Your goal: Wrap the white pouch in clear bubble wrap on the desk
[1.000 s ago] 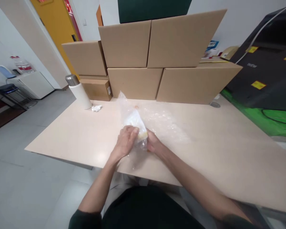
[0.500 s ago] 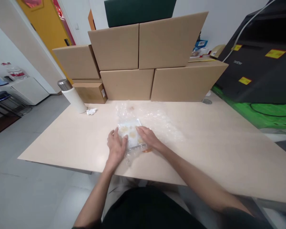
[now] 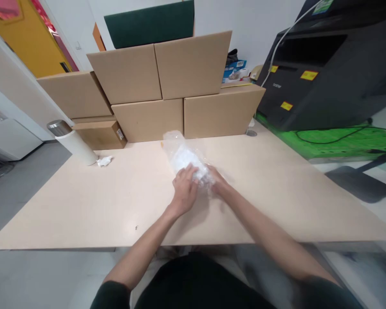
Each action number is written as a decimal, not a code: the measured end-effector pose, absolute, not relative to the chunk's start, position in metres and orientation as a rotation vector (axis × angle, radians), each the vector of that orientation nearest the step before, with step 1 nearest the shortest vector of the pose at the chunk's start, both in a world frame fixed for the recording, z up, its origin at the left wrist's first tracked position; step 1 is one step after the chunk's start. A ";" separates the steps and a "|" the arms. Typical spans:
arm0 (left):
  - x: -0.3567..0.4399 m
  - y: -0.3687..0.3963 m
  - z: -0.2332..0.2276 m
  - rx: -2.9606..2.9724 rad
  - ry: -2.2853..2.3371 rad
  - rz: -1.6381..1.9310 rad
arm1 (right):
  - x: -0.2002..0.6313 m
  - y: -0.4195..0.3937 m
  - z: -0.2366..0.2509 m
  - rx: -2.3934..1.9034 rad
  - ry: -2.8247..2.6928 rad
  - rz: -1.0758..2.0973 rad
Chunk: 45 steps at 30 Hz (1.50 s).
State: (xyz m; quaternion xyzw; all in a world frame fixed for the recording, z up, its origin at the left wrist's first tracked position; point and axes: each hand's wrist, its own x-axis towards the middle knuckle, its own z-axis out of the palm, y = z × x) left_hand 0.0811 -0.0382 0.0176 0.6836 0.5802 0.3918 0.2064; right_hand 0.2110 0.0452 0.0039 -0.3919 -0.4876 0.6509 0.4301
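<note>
A bundle of clear bubble wrap point(image 3: 184, 155) is tilted a little above the table, with a pale flat item showing faintly through its layers. My left hand point(image 3: 185, 188) is closed on its near left side, fingertips pressed onto the plastic. At the right end my right hand point(image 3: 218, 181) grips the wrap, its fingers partly hidden behind it. A bit of orange shows at the bundle's far left edge.
Stacked cardboard boxes point(image 3: 148, 122) line the back of the table point(image 3: 83, 206). A white bottle point(image 3: 75, 146) with a metal cap stands at the left beside a crumpled tissue point(image 3: 104, 161). A black printer point(image 3: 296, 90) is to the right.
The pale item lay flat on spread bubble wrap; now the wrap is folded around it and the bundle is lifted and turned. Both hands have shifted right in the picture as the view moved.
</note>
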 end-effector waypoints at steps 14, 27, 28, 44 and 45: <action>0.103 -0.013 -0.011 2.196 1.859 0.606 | 0.230 0.102 0.008 -1.498 -1.680 0.987; 0.020 -0.022 0.056 1.962 1.711 1.022 | 0.251 0.010 0.069 -0.835 -1.491 1.879; 0.012 -0.024 0.063 1.855 1.544 1.034 | 0.256 0.005 0.074 -0.814 -1.502 1.858; 0.028 0.019 -0.009 1.015 1.624 1.454 | 0.217 0.055 -0.010 -1.287 -1.530 0.907; 0.027 0.018 -0.010 1.196 1.747 1.417 | 0.219 0.055 -0.014 -1.279 -1.641 0.738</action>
